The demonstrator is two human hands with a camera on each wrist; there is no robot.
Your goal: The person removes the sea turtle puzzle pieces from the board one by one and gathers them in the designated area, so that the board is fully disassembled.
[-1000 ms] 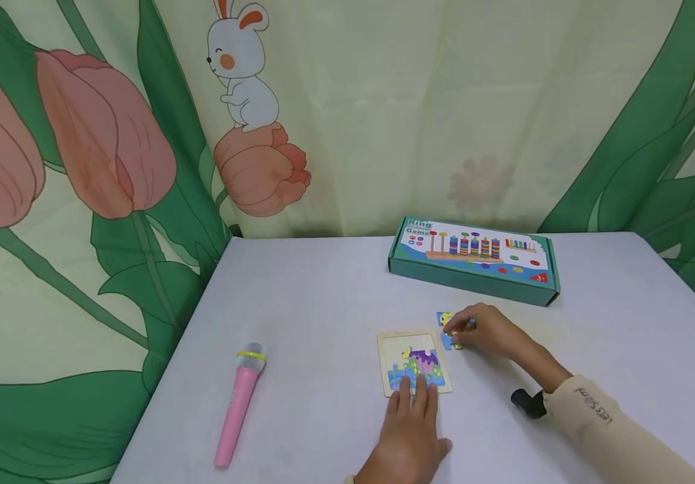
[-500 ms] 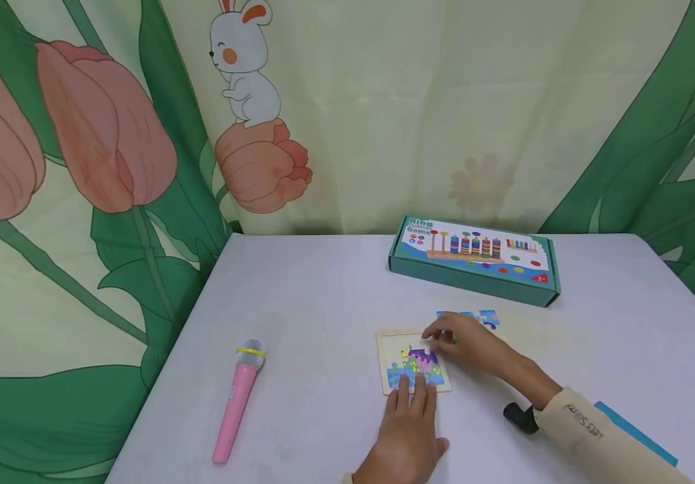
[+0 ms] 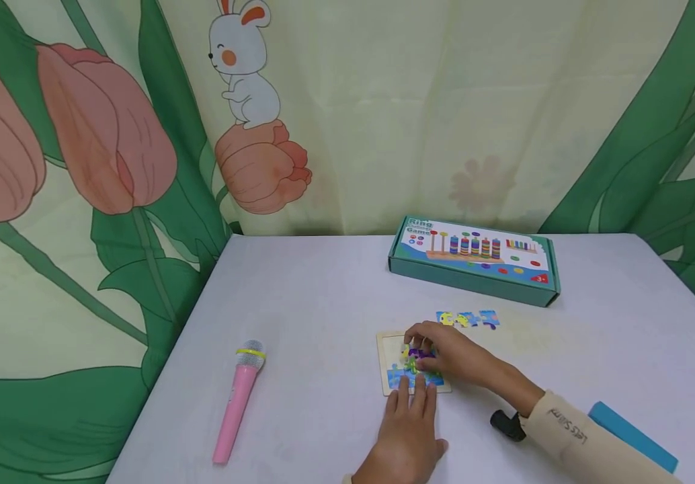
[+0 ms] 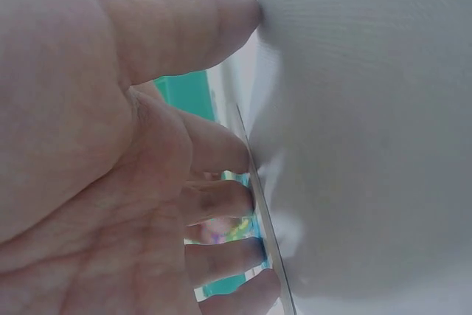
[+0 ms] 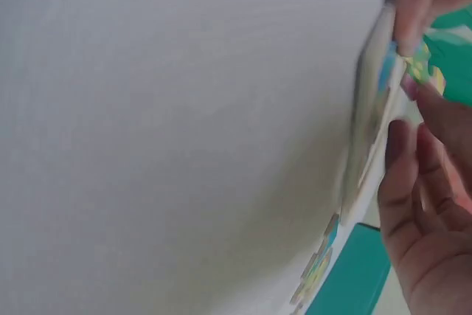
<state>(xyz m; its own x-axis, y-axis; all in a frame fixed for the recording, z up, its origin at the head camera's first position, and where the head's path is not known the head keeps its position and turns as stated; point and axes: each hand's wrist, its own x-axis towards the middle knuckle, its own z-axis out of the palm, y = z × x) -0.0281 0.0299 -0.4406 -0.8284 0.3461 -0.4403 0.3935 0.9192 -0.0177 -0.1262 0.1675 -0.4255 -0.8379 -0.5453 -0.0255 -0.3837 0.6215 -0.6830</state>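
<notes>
A small wooden jigsaw puzzle board (image 3: 380, 356) lies on the white table, partly filled with blue, green and purple pieces. My left hand (image 3: 404, 430) rests its straight fingertips on the board's near edge. Over the picture, my right hand (image 3: 459, 356) bends its fingers and pinches a puzzle piece (image 5: 419, 64), green and yellow in the right wrist view. That piece looks tilted, at the board's surface; its exact contact is hidden. Beyond the board several loose puzzle pieces (image 3: 488, 318) lie in a row.
A green ring game box (image 3: 474, 289) stands at the back. To the left lies a pink toy microphone (image 3: 240, 410). A blue flat-sided object (image 3: 634, 437) is partly covered by the right sleeve (image 3: 589, 437). Behind the table hangs a printed curtain (image 3: 384, 134).
My right hand has moved left from the loose pieces to above the board, bringing a puzzle piece. The loose row and blue object have come into fuller view. My left hand stays put.
</notes>
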